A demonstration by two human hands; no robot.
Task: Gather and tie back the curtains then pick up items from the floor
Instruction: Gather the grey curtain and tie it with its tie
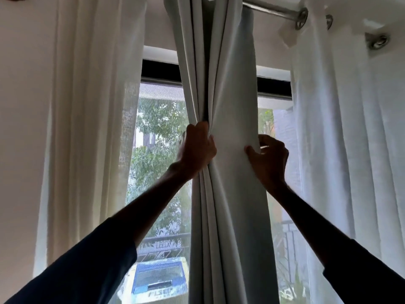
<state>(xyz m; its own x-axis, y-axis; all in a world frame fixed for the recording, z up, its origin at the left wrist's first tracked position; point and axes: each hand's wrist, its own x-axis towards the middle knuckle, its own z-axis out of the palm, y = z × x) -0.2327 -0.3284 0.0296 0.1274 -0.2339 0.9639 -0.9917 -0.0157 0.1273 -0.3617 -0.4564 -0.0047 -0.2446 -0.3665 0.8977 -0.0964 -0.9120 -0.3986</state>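
Note:
A pale grey-green curtain hangs bunched in folds from a metal rod in the middle of the window. My left hand grips the folds on the curtain's left side at about mid-height. My right hand pinches the curtain's right edge between thumb and fingers at the same height. Both arms reach up in dark sleeves. The floor and anything on it are out of view.
A sheer white curtain hangs at the left, another sheer white curtain at the right with metal eyelets near the rod. Behind is a screened window with trees, a railing and a parked vehicle outside.

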